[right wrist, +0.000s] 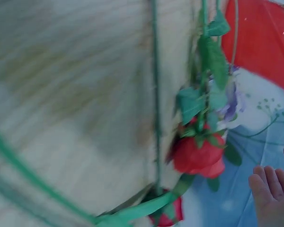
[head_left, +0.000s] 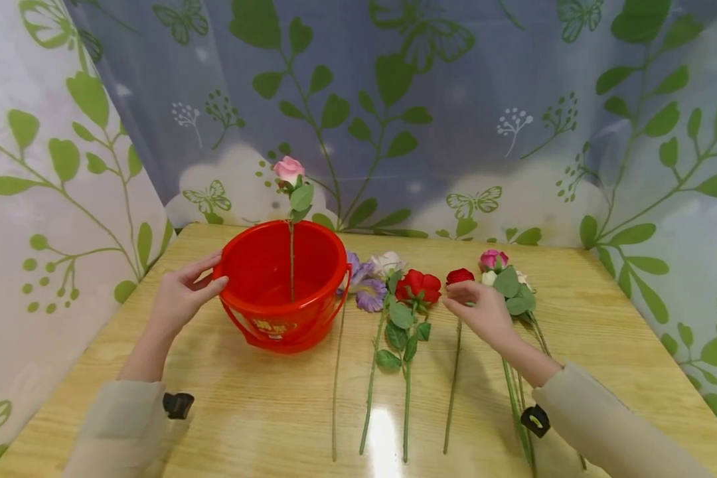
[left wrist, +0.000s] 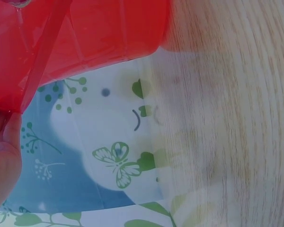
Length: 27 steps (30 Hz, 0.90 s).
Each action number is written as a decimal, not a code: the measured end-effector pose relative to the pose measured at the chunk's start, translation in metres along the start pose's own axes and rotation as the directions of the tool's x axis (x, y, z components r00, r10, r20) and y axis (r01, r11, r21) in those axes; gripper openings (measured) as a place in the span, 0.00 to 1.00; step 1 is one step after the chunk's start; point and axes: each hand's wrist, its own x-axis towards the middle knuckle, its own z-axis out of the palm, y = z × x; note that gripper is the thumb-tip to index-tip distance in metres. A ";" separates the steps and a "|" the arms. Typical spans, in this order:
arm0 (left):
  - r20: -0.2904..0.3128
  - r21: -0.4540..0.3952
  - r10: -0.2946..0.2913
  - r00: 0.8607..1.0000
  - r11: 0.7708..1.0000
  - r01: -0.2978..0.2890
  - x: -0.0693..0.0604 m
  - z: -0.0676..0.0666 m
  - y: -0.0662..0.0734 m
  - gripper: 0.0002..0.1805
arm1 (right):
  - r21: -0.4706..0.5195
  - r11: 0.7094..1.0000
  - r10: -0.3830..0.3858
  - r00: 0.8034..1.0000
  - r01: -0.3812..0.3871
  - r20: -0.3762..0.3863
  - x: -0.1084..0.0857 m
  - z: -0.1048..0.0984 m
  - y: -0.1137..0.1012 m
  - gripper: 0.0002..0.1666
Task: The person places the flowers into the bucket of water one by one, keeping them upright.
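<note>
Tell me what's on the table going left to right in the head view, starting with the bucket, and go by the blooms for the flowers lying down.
Bucket → purple flower → white flower → big red flower → small red rose → magenta rose.
</note>
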 end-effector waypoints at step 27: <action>0.004 0.043 -0.014 1.000 0.999 0.014 0.001 -0.002 -0.002 0.24 | -0.165 0.974 0.137 0.982 -0.158 -0.130 -0.055 -0.067 0.066 0.21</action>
